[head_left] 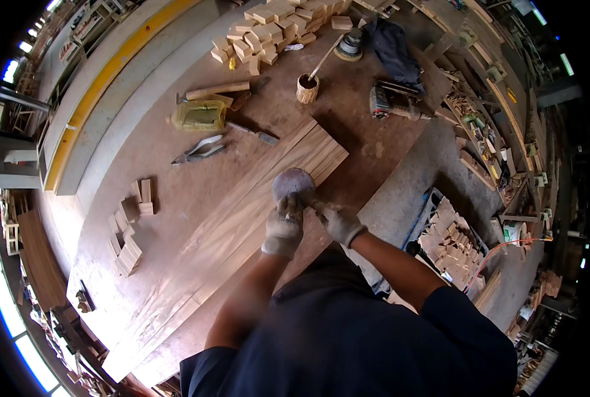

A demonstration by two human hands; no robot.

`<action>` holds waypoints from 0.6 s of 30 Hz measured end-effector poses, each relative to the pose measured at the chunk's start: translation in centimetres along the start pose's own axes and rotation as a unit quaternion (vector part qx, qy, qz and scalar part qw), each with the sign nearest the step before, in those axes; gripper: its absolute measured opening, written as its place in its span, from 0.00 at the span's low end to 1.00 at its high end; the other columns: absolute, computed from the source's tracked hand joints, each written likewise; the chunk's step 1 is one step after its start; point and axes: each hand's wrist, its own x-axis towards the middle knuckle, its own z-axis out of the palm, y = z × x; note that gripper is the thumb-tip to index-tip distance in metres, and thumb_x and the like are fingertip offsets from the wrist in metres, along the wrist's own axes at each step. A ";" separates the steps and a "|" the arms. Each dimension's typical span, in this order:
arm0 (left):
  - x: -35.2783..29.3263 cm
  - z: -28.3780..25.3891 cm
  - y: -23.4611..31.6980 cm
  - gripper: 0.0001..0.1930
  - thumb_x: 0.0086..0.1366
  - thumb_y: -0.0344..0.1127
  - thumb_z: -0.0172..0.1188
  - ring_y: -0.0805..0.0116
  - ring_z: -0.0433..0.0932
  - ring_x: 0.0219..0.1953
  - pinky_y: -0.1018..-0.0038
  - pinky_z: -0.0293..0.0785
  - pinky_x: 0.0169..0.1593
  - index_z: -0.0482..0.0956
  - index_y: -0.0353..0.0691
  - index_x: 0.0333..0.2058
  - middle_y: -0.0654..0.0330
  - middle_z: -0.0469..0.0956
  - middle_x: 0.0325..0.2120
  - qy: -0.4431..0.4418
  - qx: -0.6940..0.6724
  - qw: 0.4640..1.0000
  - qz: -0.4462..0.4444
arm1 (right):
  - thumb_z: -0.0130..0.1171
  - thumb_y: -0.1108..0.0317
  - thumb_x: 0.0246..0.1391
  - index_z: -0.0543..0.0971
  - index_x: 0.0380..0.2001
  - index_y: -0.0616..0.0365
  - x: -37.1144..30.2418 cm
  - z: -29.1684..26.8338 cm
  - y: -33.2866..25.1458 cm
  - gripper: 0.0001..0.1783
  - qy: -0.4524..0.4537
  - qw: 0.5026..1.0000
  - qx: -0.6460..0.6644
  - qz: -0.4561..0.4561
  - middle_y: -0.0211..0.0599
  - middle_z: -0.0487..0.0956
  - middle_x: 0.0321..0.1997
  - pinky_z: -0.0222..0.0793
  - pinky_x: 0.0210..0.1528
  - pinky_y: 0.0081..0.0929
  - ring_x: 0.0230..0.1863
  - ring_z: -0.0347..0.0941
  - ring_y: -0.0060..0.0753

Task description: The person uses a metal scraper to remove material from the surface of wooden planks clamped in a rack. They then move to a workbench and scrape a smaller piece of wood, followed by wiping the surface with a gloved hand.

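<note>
A round, brownish-grey sanding disc (293,182) is over the far part of a long wooden panel (242,198). My left hand (284,228), in a pale work glove, has its fingers closed on the disc's near edge. My right hand (338,221), gloved too, pinches at the disc's near right edge. Its fingertips are dark and partly hard to make out. The panel runs diagonally across the worktable (156,205), from lower left to upper middle, with streaky grain and visible joint lines.
Left of the panel lie pliers (201,149), a chisel (258,134), a yellowish plastic container (201,115) and small wood blocks (128,241). Beyond stand a cup with a stick (307,88), a power tool (381,101), a round sander (349,47) and piled blocks (268,30). A crate of offcuts (450,238) sits right.
</note>
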 end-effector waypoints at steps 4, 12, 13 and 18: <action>-0.2 1.0 -0.3 0.20 0.69 0.28 0.55 0.42 0.82 0.54 0.52 0.85 0.49 0.82 0.43 0.58 0.52 0.78 0.61 -0.014 -0.037 0.998 -0.054 | 0.56 0.68 0.68 0.77 0.71 0.38 3.9 -0.2 0.6 0.29 0.027 0.997 0.053 0.038 0.51 0.87 0.48 0.82 0.52 0.49 0.48 0.85 0.55; -0.3 1.3 -0.3 0.19 0.74 0.38 0.54 0.36 0.82 0.49 0.47 0.82 0.50 0.80 0.41 0.59 0.45 0.81 0.57 -0.014 -0.084 0.994 -0.069 | 0.58 0.70 0.67 0.73 0.75 0.36 2.7 -0.5 -0.4 0.34 0.027 0.997 0.075 0.023 0.52 0.87 0.48 0.82 0.49 0.48 0.45 0.86 0.56; -0.1 1.2 -0.5 0.21 0.76 0.43 0.53 0.33 0.82 0.47 0.45 0.80 0.51 0.78 0.39 0.61 0.42 0.82 0.56 -0.004 -0.104 0.993 -0.059 | 0.58 0.70 0.67 0.73 0.75 0.36 3.7 -0.8 -0.4 0.34 0.043 0.995 0.082 0.023 0.53 0.87 0.48 0.82 0.49 0.48 0.45 0.86 0.55; 0.5 -1.7 1.1 0.18 0.72 0.31 0.53 0.40 0.83 0.50 0.50 0.84 0.48 0.82 0.43 0.58 0.50 0.80 0.59 -0.016 -0.029 0.999 -0.042 | 0.59 0.72 0.68 0.76 0.72 0.45 1.5 -0.4 -1.6 0.30 0.054 0.996 0.074 0.013 0.57 0.86 0.51 0.82 0.52 0.45 0.49 0.86 0.55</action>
